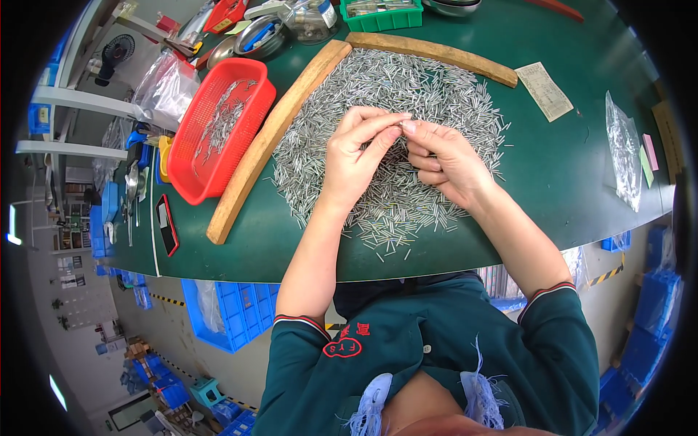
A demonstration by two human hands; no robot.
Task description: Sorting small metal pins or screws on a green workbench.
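Note:
A wide pile of short, silvery metal pins (392, 80) covers the middle of the green table. Above it, the fingertips of both hands meet around one small metal pin (400, 125), mostly hidden by the fingers. My left hand (350, 152) pinches it between thumb and forefinger. From the other side, my right hand (449, 158) closes thumb and forefinger on it, its other fingers curled in. One wooden bar (280, 138) borders the pile on the left; another wooden bar (436, 54) runs along its far side.
Left of the bar stands a red plastic basket (254, 73) with some metal pieces inside; a phone (166, 225) lies nearer. Metal bowls (262, 38), a clear jar (309, 20) and a green tray (382, 21) line the back. To the right lie a paper slip (544, 91) and plastic bag (624, 156).

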